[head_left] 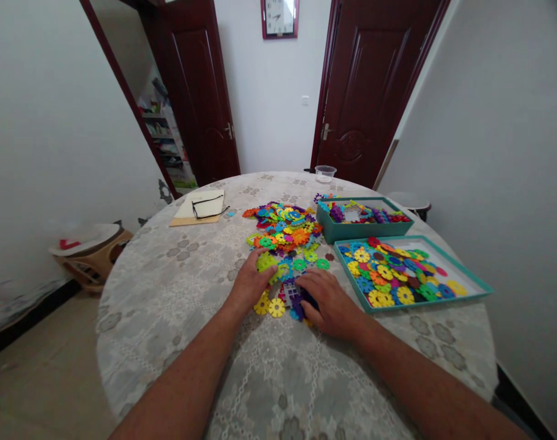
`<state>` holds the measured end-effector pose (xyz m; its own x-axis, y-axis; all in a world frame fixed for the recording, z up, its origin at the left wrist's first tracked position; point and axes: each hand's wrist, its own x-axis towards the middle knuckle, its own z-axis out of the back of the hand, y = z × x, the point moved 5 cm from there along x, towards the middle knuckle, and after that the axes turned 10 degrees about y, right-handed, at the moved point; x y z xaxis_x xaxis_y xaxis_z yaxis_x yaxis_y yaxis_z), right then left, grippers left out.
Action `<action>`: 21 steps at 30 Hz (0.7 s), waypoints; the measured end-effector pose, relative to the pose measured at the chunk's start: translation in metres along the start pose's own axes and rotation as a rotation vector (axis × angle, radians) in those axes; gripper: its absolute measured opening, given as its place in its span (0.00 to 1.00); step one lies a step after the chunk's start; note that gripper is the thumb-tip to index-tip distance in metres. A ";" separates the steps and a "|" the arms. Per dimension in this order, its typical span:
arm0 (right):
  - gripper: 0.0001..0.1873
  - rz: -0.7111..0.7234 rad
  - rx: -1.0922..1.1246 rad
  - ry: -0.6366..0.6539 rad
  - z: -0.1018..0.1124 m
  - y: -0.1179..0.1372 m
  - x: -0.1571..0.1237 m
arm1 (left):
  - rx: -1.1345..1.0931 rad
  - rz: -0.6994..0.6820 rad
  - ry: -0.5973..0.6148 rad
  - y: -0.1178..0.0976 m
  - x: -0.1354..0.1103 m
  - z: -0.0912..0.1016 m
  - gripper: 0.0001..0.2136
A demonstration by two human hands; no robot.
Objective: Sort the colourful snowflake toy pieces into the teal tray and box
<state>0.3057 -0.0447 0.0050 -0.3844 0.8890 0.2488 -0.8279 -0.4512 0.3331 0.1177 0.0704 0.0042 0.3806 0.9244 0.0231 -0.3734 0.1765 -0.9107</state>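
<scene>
My left hand (251, 282) is closed around a lime-green notched building piece (266, 261), thumb and fingers on either side of it. My right hand (328, 300) curls over dark purple building pieces (297, 305), and its palm hides part of them. Between the hands lies a grey square lattice piece (289, 293). Yellow notched discs (276, 307) rest on the cloth just below my left fingers. Beyond both hands spreads a loose pile of mixed building pieces (287, 226), with green discs (299, 264) at its near side.
At right, a teal box (365, 231) of pieces stands behind a shallow teal lid (420, 301) holding many notched discs. A clear plastic bowl (324, 173) sits at the far edge. Glasses (208, 208) lie on a notepad (186, 211) at left. A patterned cloth (168, 318) covers the round table.
</scene>
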 end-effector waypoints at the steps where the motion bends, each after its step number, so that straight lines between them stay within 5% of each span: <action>1: 0.23 -0.009 0.004 0.004 0.000 0.000 0.001 | 0.013 -0.017 -0.003 0.000 0.000 0.001 0.27; 21: 0.18 -0.025 0.052 -0.037 -0.010 -0.004 0.006 | 0.139 -0.214 0.070 -0.016 -0.007 -0.004 0.32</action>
<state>0.3026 -0.0372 -0.0040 -0.3474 0.8970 0.2733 -0.8146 -0.4331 0.3859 0.1243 0.0598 0.0170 0.5192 0.8362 0.1767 -0.3889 0.4152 -0.8224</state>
